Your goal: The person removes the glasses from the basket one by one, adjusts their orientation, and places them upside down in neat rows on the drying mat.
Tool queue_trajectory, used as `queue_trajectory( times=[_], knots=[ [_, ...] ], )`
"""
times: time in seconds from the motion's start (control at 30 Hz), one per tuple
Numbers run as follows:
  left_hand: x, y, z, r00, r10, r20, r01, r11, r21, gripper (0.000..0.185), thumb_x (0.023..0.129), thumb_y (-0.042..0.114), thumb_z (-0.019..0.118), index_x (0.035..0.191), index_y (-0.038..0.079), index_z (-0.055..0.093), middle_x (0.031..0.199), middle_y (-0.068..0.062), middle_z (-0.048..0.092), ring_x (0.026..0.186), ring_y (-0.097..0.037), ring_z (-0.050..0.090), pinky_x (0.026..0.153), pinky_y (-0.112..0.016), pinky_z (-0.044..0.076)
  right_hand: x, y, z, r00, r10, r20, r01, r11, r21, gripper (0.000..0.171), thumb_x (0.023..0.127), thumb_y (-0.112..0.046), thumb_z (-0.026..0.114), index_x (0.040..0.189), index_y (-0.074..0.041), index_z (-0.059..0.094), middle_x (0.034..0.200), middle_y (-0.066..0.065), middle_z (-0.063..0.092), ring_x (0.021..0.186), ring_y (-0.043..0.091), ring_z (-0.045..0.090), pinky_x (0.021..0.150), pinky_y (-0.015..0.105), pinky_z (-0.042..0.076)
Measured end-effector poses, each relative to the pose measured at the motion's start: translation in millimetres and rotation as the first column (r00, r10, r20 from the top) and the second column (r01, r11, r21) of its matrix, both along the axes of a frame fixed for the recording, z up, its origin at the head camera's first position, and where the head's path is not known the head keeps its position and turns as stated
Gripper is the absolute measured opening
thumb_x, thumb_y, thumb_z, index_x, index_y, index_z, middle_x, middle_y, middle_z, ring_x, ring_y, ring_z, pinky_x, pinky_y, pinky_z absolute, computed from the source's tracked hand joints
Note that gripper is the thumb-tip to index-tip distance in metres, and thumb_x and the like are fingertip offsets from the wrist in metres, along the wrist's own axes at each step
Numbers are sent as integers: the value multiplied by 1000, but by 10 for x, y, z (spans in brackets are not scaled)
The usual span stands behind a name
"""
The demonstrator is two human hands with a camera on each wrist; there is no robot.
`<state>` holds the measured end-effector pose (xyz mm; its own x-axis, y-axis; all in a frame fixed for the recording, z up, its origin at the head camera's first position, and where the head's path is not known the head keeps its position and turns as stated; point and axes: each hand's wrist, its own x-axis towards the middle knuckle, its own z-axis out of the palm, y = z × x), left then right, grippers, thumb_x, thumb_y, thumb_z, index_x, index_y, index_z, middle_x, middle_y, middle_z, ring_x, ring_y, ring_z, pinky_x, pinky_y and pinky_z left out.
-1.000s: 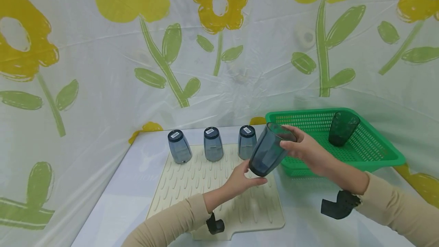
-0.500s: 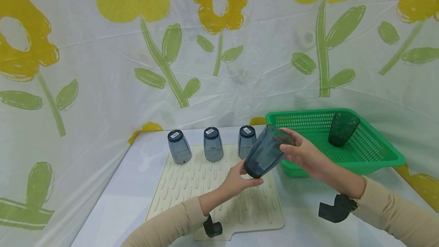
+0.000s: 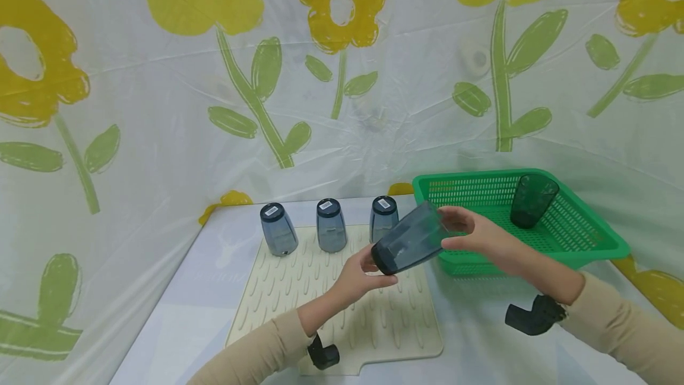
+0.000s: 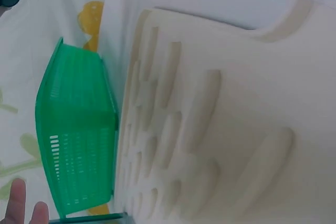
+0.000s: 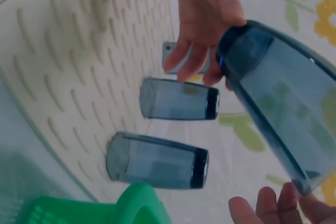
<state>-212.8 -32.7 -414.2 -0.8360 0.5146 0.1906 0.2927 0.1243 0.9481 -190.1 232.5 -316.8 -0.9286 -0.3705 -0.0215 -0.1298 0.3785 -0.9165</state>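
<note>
A tinted blue-grey cup (image 3: 408, 245) hangs almost sideways above the right part of the cream drying mat (image 3: 299, 302). My left hand (image 3: 374, 266) grips its dark base from below. My right hand (image 3: 454, 227) holds the rim end, with fingers over it and the thumb under it. In the right wrist view the same cup (image 5: 278, 103) crosses the frame, with the left hand (image 5: 207, 19) at its base and right fingertips (image 5: 273, 208) at the bottom. Three like cups (image 3: 279, 229) (image 3: 331, 225) (image 3: 383, 218) stand upside down along the mat's far edge.
A green slotted basket (image 3: 582, 236) sits right of the mat, with one more dark cup (image 3: 531, 199) inside at the back. The left wrist view shows the mat's ridges (image 4: 220, 129) and the basket's side (image 4: 79, 140). A flowered plastic sheet (image 3: 160, 106) closes in the table.
The held cup has tipped from steeply slanted to nearly horizontal, its base swinging left and down. Both hands moved slightly left with it.
</note>
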Motion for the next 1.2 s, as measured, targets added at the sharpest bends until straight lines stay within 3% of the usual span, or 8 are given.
queue_trajectory(
  times=[0.3,0.43,0.6,0.73,1.0,1.2],
  knots=[
    [-67,-88,80,1000,6,-22,-6,1000,20,56,78,16,71,129,9,50,109,-15,62,95,-17,58,84,-33,47,-11,51,36,994,41,-106,-28,993,119,79,81,-21,69,141,1,24,130,23,42,119,39,40,94,48,41],
    [-75,-120,113,1000,14,1,-14,1000,24,58,78,17,71,131,9,48,108,-16,61,96,-23,58,82,-30,48,-23,51,29,987,60,-148,-37,988,152,82,79,-20,71,143,-3,22,124,20,47,115,36,45,92,49,41],
    [-69,-154,151,1000,-2,15,1,996,87,63,78,19,71,134,6,44,112,-21,58,98,-33,57,78,-27,49,-33,47,-2,982,66,-176,-31,981,191,84,77,-22,73,142,-6,22,119,19,51,112,37,47,91,52,41],
    [-70,-169,157,1000,-19,15,17,989,147,68,78,22,72,136,5,41,116,-23,55,98,-34,55,78,-28,49,-48,52,-51,984,61,-165,-23,975,222,87,75,-25,75,142,-5,21,123,25,48,113,42,47,90,52,43],
    [-47,-165,198,998,-9,56,-6,964,266,81,74,33,74,140,5,35,133,-20,46,111,-27,51,85,-29,47,-48,14,-139,983,89,-163,-58,981,187,91,73,-22,77,139,4,20,130,30,40,114,43,47,90,49,44],
    [-29,-148,231,999,1,38,-14,938,348,87,74,38,73,140,0,32,139,-20,40,126,-28,41,102,-42,34,-31,-48,-207,970,106,-217,-75,986,146,86,71,-17,78,133,8,25,126,26,42,108,36,51,92,53,40]
  ],
)
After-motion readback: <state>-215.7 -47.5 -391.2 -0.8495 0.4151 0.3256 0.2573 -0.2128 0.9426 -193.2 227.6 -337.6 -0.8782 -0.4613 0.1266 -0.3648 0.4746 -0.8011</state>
